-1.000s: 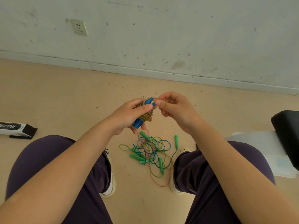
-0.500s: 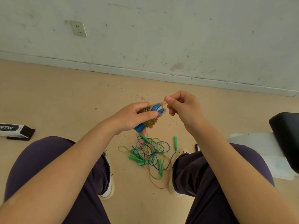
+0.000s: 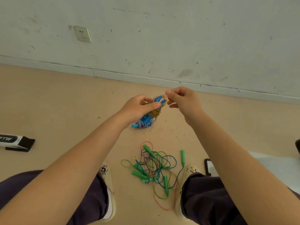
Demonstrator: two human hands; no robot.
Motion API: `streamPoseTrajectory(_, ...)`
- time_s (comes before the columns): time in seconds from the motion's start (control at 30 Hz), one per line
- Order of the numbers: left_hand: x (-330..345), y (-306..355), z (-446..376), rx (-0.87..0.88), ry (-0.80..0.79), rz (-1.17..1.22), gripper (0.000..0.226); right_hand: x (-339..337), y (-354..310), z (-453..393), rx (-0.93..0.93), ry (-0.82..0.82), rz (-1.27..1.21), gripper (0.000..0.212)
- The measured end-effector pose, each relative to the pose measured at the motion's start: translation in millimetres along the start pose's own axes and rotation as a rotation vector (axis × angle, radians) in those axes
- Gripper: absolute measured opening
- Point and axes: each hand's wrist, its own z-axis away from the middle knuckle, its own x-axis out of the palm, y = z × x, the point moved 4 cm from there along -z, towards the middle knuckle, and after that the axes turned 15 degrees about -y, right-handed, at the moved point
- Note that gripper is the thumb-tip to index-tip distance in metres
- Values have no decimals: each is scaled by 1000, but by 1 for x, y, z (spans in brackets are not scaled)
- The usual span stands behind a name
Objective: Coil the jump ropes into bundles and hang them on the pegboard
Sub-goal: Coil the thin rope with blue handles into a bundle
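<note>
Nearest the camera, two knees in dark purple trousers and pale shoes frame a tan, scuffed floor [image 3: 48, 98]. Between the feet lies a loose tangle of jump ropes [image 3: 155, 166] – green handles, green, blue and red cords. A dark phone [image 3: 208, 167] rests by the right knee on a white sheet [image 3: 267, 169]; a black-and-white box [image 3: 15, 141] sits at far left. Above the tangle, the left hand [image 3: 138, 108] grips a coiled bundle [image 3: 150, 114] with blue handles, its fingers curled round it, while the right hand [image 3: 183, 99] pinches a thin elastic band [image 3: 164, 95] at the bundle's top. Beyond, a stained white wall [image 3: 178, 38] carries a socket [image 3: 82, 34]. Since a second ago the view has tipped down, the hands sit higher and farther from the tangle – and the right hand has drawn the band upward
</note>
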Motion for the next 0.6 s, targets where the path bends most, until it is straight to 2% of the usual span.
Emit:
streamPoseTrajectory(0.13, 0, -100, -64, -157, 144, -5, 44, 3, 104, -50, 199, -21, 158, 16)
streamPoseTrajectory(0.33, 32, -255, -133, -394, 151, -153, 36, 32, 281, -104, 483, -120, 247, 21)
streamPoseTrajectory(0.43, 29, -295, -161, -460, 161, -216, 35, 43, 324, -131, 535, -134, 274, 25)
streamPoseTrajectory(0.6, 17, -323, -200, -407, 229, -310, 45, 51, 356, -170, 480, -120, 295, 21)
